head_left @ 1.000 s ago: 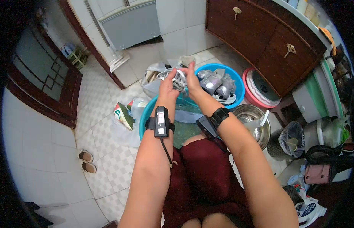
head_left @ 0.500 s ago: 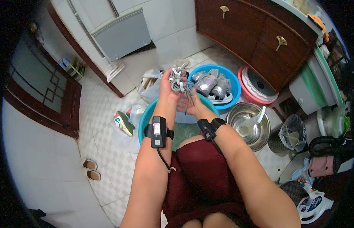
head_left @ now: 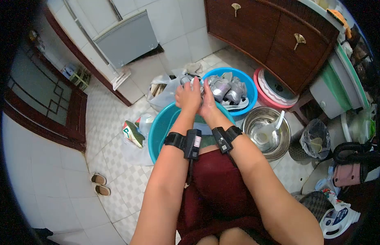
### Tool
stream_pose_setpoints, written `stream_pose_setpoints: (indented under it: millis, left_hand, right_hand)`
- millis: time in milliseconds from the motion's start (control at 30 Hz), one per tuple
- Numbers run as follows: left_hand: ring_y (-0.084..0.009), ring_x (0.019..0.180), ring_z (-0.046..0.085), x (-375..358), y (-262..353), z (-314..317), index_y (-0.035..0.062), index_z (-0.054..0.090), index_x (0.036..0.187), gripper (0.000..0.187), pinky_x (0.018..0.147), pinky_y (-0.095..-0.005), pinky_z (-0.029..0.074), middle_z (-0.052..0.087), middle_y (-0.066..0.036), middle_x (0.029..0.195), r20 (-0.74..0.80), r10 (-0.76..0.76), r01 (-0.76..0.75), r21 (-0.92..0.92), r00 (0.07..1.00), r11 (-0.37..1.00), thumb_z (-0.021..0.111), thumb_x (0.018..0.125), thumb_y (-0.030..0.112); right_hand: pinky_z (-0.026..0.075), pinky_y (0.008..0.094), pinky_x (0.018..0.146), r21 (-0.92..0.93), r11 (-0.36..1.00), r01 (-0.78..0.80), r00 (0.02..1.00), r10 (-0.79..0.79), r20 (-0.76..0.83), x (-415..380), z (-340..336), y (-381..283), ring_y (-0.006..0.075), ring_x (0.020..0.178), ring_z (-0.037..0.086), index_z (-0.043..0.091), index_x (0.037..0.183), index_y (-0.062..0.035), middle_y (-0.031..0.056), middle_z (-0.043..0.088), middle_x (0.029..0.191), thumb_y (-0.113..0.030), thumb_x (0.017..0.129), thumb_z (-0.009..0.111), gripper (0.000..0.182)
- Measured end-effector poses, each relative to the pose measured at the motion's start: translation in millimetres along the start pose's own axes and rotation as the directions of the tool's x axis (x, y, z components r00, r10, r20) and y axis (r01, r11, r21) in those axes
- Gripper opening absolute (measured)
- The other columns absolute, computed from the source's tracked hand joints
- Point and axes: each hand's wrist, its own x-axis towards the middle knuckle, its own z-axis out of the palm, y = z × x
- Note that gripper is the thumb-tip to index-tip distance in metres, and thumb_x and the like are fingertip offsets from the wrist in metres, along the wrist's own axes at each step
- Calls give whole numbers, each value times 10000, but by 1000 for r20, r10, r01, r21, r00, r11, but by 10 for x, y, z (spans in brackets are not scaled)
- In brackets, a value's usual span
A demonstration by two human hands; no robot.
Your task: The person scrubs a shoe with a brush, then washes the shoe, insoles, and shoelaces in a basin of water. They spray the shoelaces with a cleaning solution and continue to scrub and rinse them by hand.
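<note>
My left hand (head_left: pixel 189 96) is curled, its back turned toward me, over a bundle of grey and white shoelaces (head_left: pixel 186 78). My right hand (head_left: pixel 208 100) presses against the bundle from the other side, thumb pointing up. Most of the laces are hidden between the two hands. Both hands are above the far side of a teal basin (head_left: pixel 157 130) with cloudy water in it. Just beyond my right hand, a blue basin (head_left: pixel 252 94) holds grey and silver shoes (head_left: pixel 222 87).
To the right are a steel bowl (head_left: pixel 249 143) with a white ladle-like scoop (head_left: pixel 275 124), pink basin (head_left: pixel 261 96) and lined bin (head_left: pixel 314 141). Plastic bags (head_left: pixel 163 98) and a green-and-white packet (head_left: pixel 133 134) lie left. A brown cabinet (head_left: pixel 255 32) stands behind; slippers (head_left: pixel 99 183) sit by the wall.
My left hand has turned over from palm-up under the laces to closing over them. My right hand has risen to meet it, and the laces are now mostly covered.
</note>
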Motion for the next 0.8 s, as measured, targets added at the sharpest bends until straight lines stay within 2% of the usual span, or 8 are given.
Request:
stream_pose_setpoints:
  millis: [100,133,233,333,433,533,800]
  left_hand:
    - [-355,1030,442,-67,-134,119,89,591,957,361,854,-478,320,483,-175,1094,-75,341,-332,117,937,936,477,824,405]
    - [-336,971,472,-66,-138,135,90,609,880,329,796,-460,340,525,-151,1018,-101,424,-408,142,900,902,484,819,388]
    - [-313,874,530,-66,-183,162,77,607,792,323,739,-445,366,572,-130,872,63,523,-522,230,850,821,475,828,369]
    - [-307,749,567,-50,-233,253,65,601,741,333,677,-444,394,584,-127,753,129,585,-598,223,801,770,460,840,350]
    - [-357,692,569,-30,-253,333,49,589,749,377,619,-458,430,580,-180,732,132,622,-636,185,771,749,417,874,361]
    - [-376,675,562,-39,-238,363,35,581,731,395,603,-468,435,577,-191,728,125,597,-609,122,793,784,404,883,354]
    - [-384,668,560,-32,-218,408,26,578,729,405,598,-466,435,578,-192,729,176,577,-598,107,797,794,385,892,343]
  right_hand:
    - [450,425,808,84,995,-55,998,54,16,104,-156,-61,252,943,547,526,1015,-114,88,569,1030,-595,803,449,531]
    - [448,441,808,84,996,26,999,-28,19,279,-316,-18,258,950,545,526,1007,-116,96,565,1042,-564,838,408,493]
    - [447,441,809,56,997,47,989,-38,-143,405,-622,6,259,951,545,526,1008,-115,96,565,1043,-557,842,402,488]
    - [447,441,810,27,999,38,964,-29,-264,277,-821,32,260,953,544,526,1009,-114,97,565,1043,-550,846,396,483]
    - [446,442,811,3,1000,29,945,-27,-325,183,-941,38,260,954,544,527,1010,-113,98,565,1043,-542,850,391,478]
    - [446,442,812,-11,1000,12,932,-16,-361,145,-1017,40,261,956,543,527,1011,-112,98,565,1044,-535,855,385,473]
    - [444,443,815,-10,1000,-17,919,12,-393,124,-1050,40,263,960,541,528,1014,-110,100,565,1044,-516,866,370,461]
